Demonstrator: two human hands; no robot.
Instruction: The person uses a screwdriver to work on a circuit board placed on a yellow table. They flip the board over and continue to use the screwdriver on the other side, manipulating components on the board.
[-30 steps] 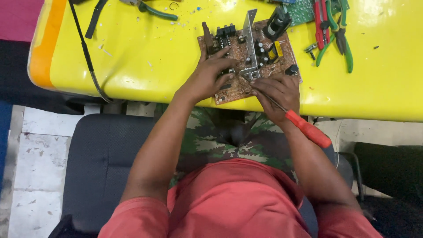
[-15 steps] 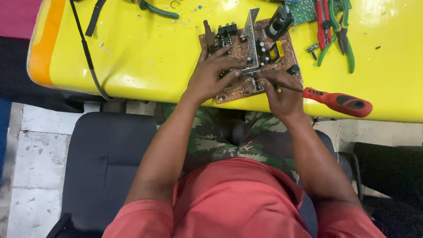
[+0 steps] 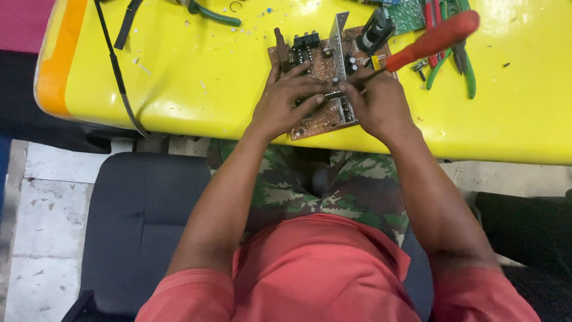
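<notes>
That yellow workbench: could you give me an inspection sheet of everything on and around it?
Surface: yellow table, glossy, flecked with small debris, orange strip at its left end.
Job's things: brown circuit board lying flat near the front edge; red-handled screwdriver, tip down at the board.
Clutter: green-handled pliers and a red-handled tool right of the board; a green-handled tool at the top edge; a green circuit board.
Hands: left hand pressing on the board; right hand holding the screwdriver.
Cables: black cable running over the front edge.
Surroundings: dark chair, tiled floor.
</notes>
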